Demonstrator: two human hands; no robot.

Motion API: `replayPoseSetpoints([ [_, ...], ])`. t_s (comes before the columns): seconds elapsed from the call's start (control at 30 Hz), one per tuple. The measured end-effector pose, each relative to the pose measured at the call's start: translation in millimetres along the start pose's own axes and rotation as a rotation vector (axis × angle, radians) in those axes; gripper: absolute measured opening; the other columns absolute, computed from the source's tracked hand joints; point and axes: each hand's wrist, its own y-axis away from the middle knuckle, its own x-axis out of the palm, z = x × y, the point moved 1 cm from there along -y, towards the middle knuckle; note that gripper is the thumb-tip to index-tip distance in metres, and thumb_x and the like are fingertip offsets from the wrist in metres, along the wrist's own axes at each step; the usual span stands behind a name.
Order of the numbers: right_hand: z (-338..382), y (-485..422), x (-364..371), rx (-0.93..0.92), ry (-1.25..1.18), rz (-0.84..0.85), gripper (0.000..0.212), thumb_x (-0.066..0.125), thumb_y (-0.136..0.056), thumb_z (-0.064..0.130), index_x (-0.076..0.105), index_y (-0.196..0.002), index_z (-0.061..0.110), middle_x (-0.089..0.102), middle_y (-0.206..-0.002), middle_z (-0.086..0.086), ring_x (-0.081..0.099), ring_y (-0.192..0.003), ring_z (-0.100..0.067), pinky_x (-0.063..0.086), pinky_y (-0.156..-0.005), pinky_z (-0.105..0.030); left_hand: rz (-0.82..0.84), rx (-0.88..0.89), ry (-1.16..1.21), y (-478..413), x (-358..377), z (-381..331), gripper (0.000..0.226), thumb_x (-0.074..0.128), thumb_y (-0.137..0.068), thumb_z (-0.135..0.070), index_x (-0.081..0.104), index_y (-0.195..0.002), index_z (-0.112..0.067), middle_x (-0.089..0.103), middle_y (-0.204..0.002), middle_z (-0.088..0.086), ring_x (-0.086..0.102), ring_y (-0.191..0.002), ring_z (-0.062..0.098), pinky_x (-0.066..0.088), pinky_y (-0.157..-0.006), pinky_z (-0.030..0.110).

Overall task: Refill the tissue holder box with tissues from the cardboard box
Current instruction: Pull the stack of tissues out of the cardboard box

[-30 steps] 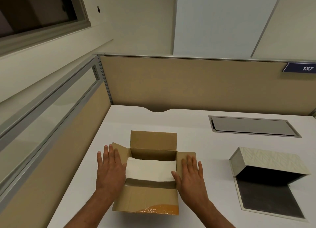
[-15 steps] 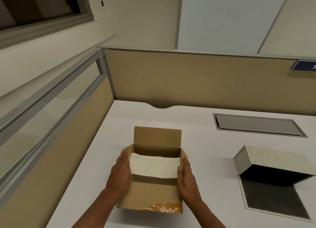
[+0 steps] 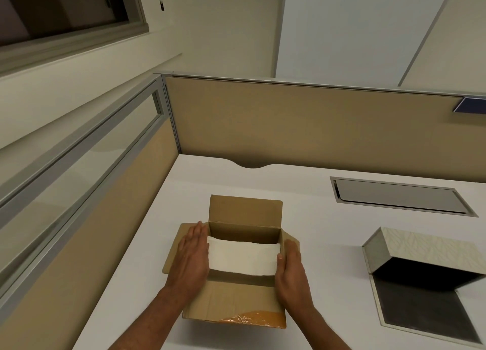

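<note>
Tissues [image 3: 243, 257] in cardboard box [image 3: 236, 305], tissue holder box [image 3: 426, 255] to right.

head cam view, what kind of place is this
Probably an office cubicle: a white desk walled by tan partition panels, with a metal cable hatch set into its top.

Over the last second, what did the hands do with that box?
Both hands went from lying flat on the side flaps to closing in on the white tissue stack: left hand and right hand now flank its ends inside the cardboard box. The stack has not risen. The tissue holder stayed open and untouched.
</note>
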Motion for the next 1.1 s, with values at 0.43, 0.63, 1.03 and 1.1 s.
replayPoseSetpoints([
  [0.43,24,-12,12,-0.404,0.539,0.252,0.056,0.04,-0.104,0.042,0.022,-0.155,0.028,0.015,-0.166,0.004,0.013,-0.153,-0.019,0.01,-0.121,-0.034,0.22,0.248,-0.111,-13,12,-1,0.067,0.044,-0.097,-0.054,0.014,-0.154,-0.035,0.012,-0.166,-0.009,0.009,-0.153,0.012,0.012,-0.122,0.034],
  [0.63,26,-28,21,-0.366,0.754,0.402,0.061,0.047,-0.103,0.03,0.018,-0.156,0.021,0.014,-0.167,-0.006,0.009,-0.153,-0.028,0.005,-0.122,-0.04,0.323,0.233,-0.233,-22,19,-5,0.071,0.047,-0.096,-0.053,0.014,-0.154,-0.03,0.015,-0.166,-0.005,0.009,-0.153,0.017,0.012,-0.123,0.037],
  [1.03,40,-62,26,-0.272,0.809,0.572,0.067,0.069,-0.091,0.03,0.036,-0.147,0.016,0.05,-0.147,-0.008,0.048,-0.133,-0.03,0.034,-0.114,-0.042,0.355,0.27,-0.321,-31,19,-7,0.075,0.047,-0.093,-0.06,0.018,-0.154,-0.026,0.025,-0.163,-0.001,0.022,-0.149,0.021,0.018,-0.123,0.038],
  [1.1,41,-69,28,-0.246,0.808,0.61,0.064,0.072,-0.088,0.031,0.042,-0.142,0.016,0.056,-0.141,-0.008,0.054,-0.126,-0.029,0.041,-0.108,-0.041,0.35,0.276,-0.319,-31,19,-6,0.075,0.045,-0.092,-0.062,0.019,-0.153,-0.027,0.027,-0.162,-0.002,0.023,-0.149,0.02,0.02,-0.123,0.038],
])
